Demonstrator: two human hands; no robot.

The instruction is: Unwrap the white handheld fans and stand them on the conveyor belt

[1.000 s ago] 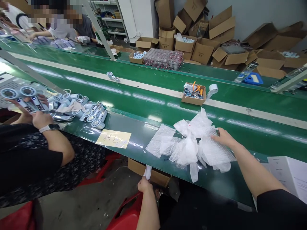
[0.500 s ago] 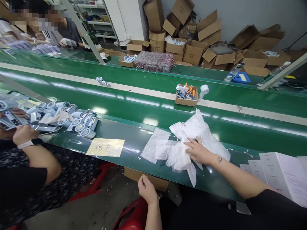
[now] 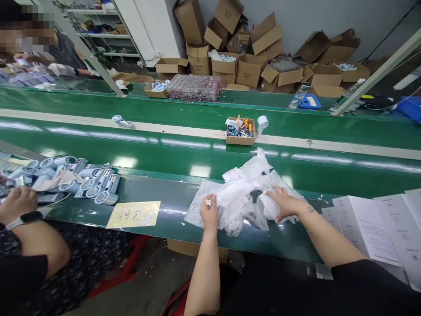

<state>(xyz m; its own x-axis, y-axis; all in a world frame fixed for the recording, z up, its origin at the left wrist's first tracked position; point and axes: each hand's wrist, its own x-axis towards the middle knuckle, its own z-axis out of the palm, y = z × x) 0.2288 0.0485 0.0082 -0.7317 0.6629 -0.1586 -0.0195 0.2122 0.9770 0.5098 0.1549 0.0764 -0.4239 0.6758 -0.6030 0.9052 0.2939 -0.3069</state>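
A loose heap of thin white packing sheet (image 3: 241, 189) lies on the green bench in front of me, with clear bubble wrap (image 3: 199, 204) beneath it and to its left. At the left of the heap, my left hand (image 3: 209, 215) is closed, pinching an edge of the white sheet; a small white bit shows at its fingertips. My right hand (image 3: 285, 202) curls over a crumpled bunch of the white sheet on the right side, thumb toward me. Between the hands, the material is stretched and rumpled, with a dark gap near the right hand.
A yellow handwritten paper (image 3: 133, 214) and a pile of pale blue handheld devices (image 3: 101, 184) lie to the left, near a co-worker's hand (image 3: 19, 204). White printed boxes (image 3: 368, 226) stand right. Across the belt sits a small carton of parts (image 3: 240, 139) beside a tape roll (image 3: 262, 122).
My left hand has risen from below the bench edge to the heap and taken hold of the sheet. My right hand has shifted right and bunched the material. The view has swung right.
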